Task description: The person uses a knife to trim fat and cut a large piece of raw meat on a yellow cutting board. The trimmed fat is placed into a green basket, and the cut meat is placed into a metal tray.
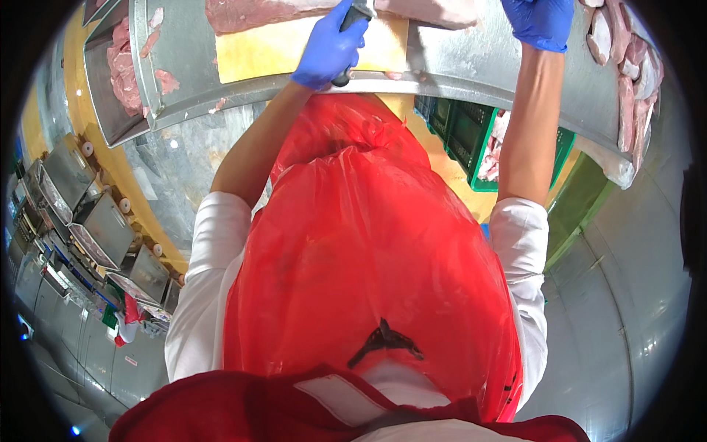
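In the head view my left hand (335,50), in a blue glove, is closed round the black handle of what looks like a knife (354,18). A bit of bright metal shows at the handle's far end; the rest is cut off by the top edge. Below this hand lies a yellow cutting board (272,53), with a large pale pink piece of meat (254,13) across its far side. To the right, another long piece of meat (431,10) reaches past the board. My right hand (541,22), also blue-gloved, is over the metal table at the top edge, its fingers mostly out of sight.
The metal table (471,62) has a raised, curved near rim. Left stands a metal tray of meat pieces (124,70), with scraps beside it. Several long meat pieces (626,81) lie at the far right. Beneath the table is a green crate (480,147) containing meat.
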The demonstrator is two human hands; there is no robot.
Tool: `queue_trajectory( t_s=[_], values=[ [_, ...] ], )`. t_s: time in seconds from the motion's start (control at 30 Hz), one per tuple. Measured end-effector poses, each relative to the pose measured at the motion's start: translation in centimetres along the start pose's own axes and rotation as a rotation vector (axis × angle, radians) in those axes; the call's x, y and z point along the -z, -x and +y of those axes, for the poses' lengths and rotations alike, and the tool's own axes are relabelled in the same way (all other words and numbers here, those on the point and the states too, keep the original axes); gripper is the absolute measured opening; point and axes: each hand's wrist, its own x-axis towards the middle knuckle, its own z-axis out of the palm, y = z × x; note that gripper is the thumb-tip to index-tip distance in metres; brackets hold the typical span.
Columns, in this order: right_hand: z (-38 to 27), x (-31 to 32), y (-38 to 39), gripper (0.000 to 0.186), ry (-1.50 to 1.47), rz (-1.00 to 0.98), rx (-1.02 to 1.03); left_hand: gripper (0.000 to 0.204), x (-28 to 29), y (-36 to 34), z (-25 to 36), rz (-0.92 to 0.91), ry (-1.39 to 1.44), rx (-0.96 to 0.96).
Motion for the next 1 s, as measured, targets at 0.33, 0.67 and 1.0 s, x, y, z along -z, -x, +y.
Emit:
queue_trajectory(
  t_s=[0.33, 0.67, 1.0],
  values=[
    [-3.2, -1.9, 1.5, 0.035, 0.028, 0.041, 0.081, 0.062, -3.2, 0.5, -1.0, 0.090, -0.332, -0.191],
    [-6.1, 0.1, 0.1, 0.040, -0.160, -0.232, 0.027, 0.055, -4.1, 2.1, -3.3, 0.252, -0.598, -0.614],
    [-8.5, 1.3, -1.4, 0.041, -0.375, -0.256, 0.037, 0.058, -5.9, 2.2, 0.1, 0.164, -0.730, -0.280]
  ],
)
